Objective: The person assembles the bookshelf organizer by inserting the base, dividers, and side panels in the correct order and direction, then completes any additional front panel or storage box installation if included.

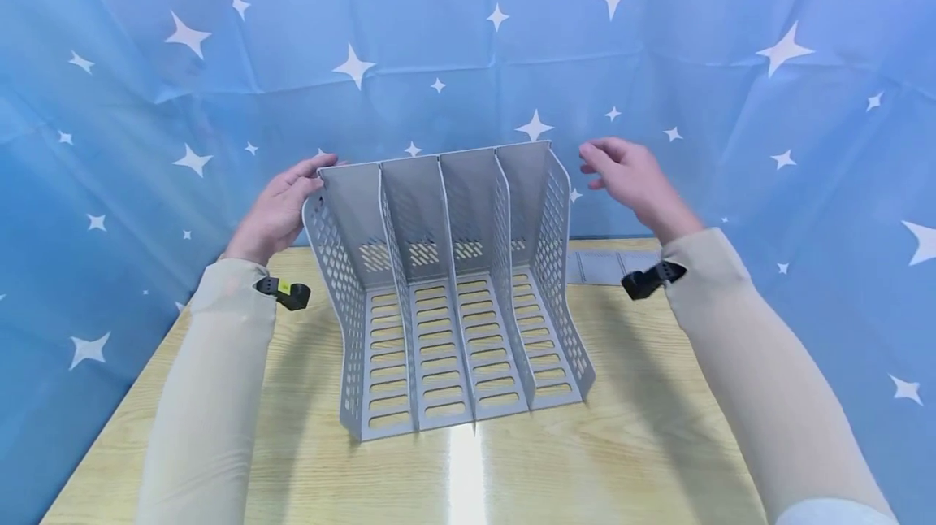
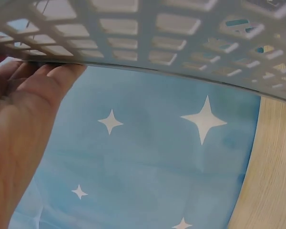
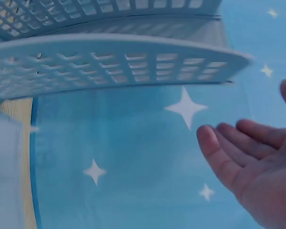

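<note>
A grey plastic desktop file organizer point(image 1: 427, 419) stands on the table, with upright dividers, perforated sides and a slotted base; its compartments face me. At its upper left corner my left hand point(image 1: 274, 212) grips the edge, fingers reaching behind the back panel. In the left wrist view the fingers of the left hand point(image 2: 33, 100) meet the edge of the perforated side panel point(image 2: 148, 36). My right hand point(image 1: 621, 175) is held in the air just right of the organizer's upper right corner. The right wrist view shows that hand point(image 3: 257, 167) apart from the side panel point(image 3: 133, 67), its fingers loosely extended and holding nothing.
A flat grey ribbed panel point(image 1: 603, 266) lies on the wooden table point(image 1: 585, 468) behind the organizer, to the right. A blue curtain point(image 1: 453, 29) with white stars hangs close behind the table and along both sides.
</note>
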`<state>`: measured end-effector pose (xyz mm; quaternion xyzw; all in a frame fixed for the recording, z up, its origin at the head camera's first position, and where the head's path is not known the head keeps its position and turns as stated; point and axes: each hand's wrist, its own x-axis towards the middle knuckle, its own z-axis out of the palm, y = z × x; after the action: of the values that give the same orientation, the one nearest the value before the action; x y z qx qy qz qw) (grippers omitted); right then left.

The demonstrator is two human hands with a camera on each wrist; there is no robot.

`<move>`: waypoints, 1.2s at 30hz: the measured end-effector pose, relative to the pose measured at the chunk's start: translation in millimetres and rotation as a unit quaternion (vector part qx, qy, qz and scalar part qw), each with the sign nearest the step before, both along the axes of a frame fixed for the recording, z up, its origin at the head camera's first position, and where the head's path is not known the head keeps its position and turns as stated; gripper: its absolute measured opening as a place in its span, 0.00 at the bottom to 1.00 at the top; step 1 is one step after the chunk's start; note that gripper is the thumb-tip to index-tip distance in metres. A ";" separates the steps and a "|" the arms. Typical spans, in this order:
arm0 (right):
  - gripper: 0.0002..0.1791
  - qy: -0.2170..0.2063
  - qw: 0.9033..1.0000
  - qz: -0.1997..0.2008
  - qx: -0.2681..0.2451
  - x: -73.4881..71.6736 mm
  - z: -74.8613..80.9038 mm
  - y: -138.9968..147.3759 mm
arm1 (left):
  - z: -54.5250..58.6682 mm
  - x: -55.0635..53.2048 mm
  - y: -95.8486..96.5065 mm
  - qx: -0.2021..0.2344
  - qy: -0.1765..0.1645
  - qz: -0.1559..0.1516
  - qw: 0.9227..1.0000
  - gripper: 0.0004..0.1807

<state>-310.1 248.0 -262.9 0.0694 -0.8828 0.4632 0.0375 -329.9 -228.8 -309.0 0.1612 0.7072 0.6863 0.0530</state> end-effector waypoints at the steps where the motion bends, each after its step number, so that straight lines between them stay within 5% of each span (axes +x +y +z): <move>1: 0.37 -0.003 1.000 0.003 -0.011 -6.7 0.2 -5.2 | -0.1 -0.6 0.3 0.010 -0.005 -0.006 1.000 0.28; 6: 0.40 -0.020 0.999 0.010 -0.040 -25.6 -1.7 -24.9 | 1.2 -3.3 3.2 0.005 -0.010 -0.026 1.000 0.27; 10: 0.45 -0.019 0.999 0.011 0.031 -27.3 5.8 -32.5 | 15.7 -1.9 15.1 -0.130 0.017 0.001 0.991 0.27; 12: 0.46 -0.010 0.996 0.026 0.088 -28.8 11.5 -36.4 | 27.9 -1.7 23.1 -0.237 0.049 0.019 0.970 0.25; 16: 0.43 0.006 0.977 0.074 0.200 -32.5 16.3 -41.0 | 46.9 -6.6 37.4 -0.405 0.103 0.029 0.908 0.35; 20: 0.41 0.004 0.952 0.112 0.283 -34.1 17.6 -41.6 | 56.0 -13.8 49.8 -0.495 0.096 0.010 0.864 0.41; 23: 0.42 -0.010 0.942 0.132 0.310 -36.3 19.6 -41.7 | 59.9 -16.9 55.4 -0.535 0.084 -0.001 0.841 0.40; 27: 0.44 -0.035 0.937 0.145 0.317 -37.1 22.3 -41.6 | 63.6 -17.2 59.6 -0.555 0.070 -0.004 0.829 0.41; 36: 0.45 -0.043 0.931 0.142 0.334 -29.8 22.5 -44.2 | 63.4 -15.4 63.0 -0.563 0.047 0.002 0.825 0.40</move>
<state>-339.9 203.9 -240.4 0.1825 -0.9681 0.1447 -0.0924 -345.4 -165.8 -245.5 0.1339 0.9727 0.1610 0.1002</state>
